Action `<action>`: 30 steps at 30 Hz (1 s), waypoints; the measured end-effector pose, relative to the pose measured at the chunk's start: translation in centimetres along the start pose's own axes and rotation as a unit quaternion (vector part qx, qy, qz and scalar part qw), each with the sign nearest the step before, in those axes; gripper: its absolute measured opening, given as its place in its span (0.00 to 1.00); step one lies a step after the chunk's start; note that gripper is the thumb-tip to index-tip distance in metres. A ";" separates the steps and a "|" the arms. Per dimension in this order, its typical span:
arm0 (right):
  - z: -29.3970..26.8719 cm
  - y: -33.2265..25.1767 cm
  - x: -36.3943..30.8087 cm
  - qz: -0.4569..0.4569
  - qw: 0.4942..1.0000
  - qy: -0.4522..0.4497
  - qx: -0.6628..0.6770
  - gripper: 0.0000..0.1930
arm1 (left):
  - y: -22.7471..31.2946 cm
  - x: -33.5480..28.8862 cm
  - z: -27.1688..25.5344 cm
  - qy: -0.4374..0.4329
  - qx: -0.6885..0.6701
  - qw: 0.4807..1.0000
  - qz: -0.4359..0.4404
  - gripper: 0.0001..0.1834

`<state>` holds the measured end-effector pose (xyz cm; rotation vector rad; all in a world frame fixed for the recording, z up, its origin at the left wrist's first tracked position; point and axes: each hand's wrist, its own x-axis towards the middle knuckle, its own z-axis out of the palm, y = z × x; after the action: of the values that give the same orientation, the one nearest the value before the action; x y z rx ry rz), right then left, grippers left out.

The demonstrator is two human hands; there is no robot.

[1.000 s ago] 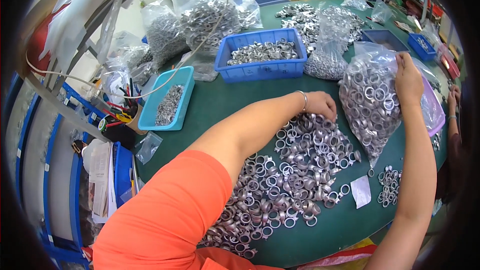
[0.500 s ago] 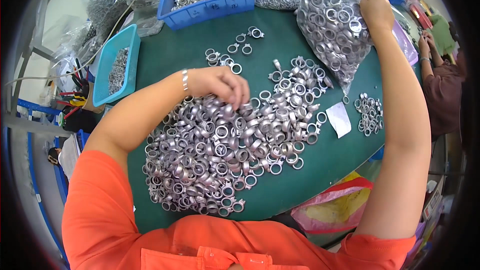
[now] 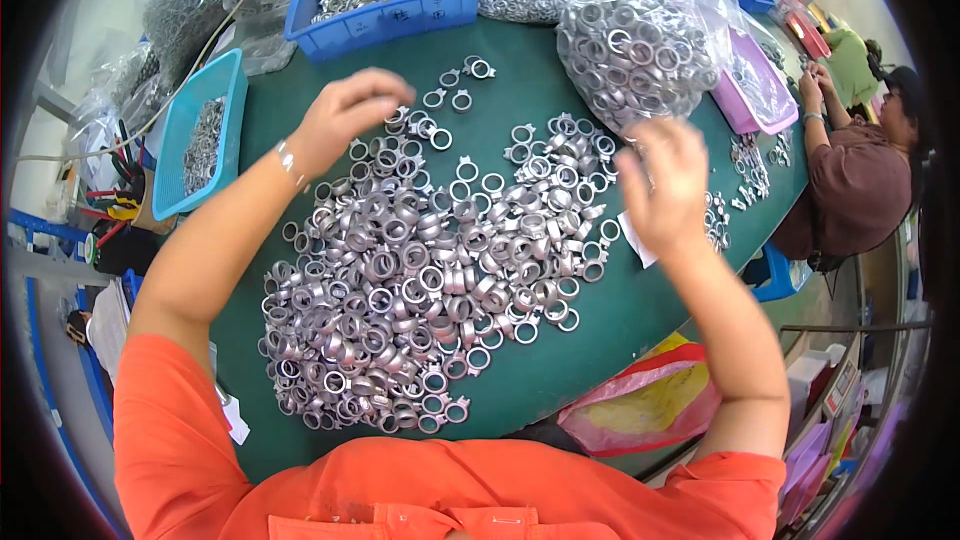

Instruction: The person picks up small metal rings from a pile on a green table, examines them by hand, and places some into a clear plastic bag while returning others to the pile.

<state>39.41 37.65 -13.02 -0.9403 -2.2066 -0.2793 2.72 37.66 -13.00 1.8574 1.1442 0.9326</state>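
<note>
A wide pile of silver-grey metal rings with small side lugs [image 3: 400, 280] covers the middle of the green table. Over the far left edge of this pile is my left hand [image 3: 350, 118], a little blurred, its fingers stretched out and nothing seen in them. My right hand [image 3: 665, 185], smeared by motion, is just in front of a clear plastic bag of the same rings [image 3: 640, 45]. Its thumb stands apart from the fingers, and no held thing shows. A few loose rings [image 3: 461, 100] lie beyond the pile. Part of a white paper slip [image 3: 637, 240] shows beside my right wrist.
A blue bin of metal parts [image 3: 385, 15] stands at the back, and a turquoise basket [image 3: 232, 100] on the left. To the right are a lilac basket [image 3: 750, 105] and a small group of rings [image 3: 717, 222]. Another person [image 3: 855, 185] works at the far right.
My right hand has let go of the bag's top and come nearer; the bag has slumped onto the table. My left hand has left the pile's middle, moving left and away.
</note>
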 end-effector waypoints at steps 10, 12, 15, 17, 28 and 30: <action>9.3 -1.1 -2.8 0.226 0.964 -0.118 0.076 0.29 | -9.6 11.7 4.7 -0.057 0.094 0.993 -0.038 0.26; 10.3 -1.3 -1.5 0.223 0.959 -0.131 0.114 0.27 | -10.4 12.0 6.4 -0.110 0.127 0.986 0.006 0.25; 11.7 -1.6 0.1 0.221 0.928 -0.148 0.262 0.22 | -7.5 11.3 8.7 -0.210 -0.078 0.975 0.001 0.23; 12.1 -3.6 0.8 0.226 0.914 -0.116 0.318 0.16 | -6.4 10.4 8.4 -0.180 -0.113 0.977 -0.034 0.23; 8.4 -18.0 3.2 0.048 0.812 -0.180 0.554 0.10 | -1.4 5.9 6.4 -0.425 -0.169 0.878 -0.144 0.22; 6.9 -18.0 2.7 -0.001 0.832 -0.094 0.546 0.12 | -1.4 4.5 5.6 -0.437 -0.159 0.877 -0.118 0.15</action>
<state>21.88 29.31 -14.83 -0.2971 -2.0191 1.0307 8.50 41.09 -15.90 1.5340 0.5736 0.0649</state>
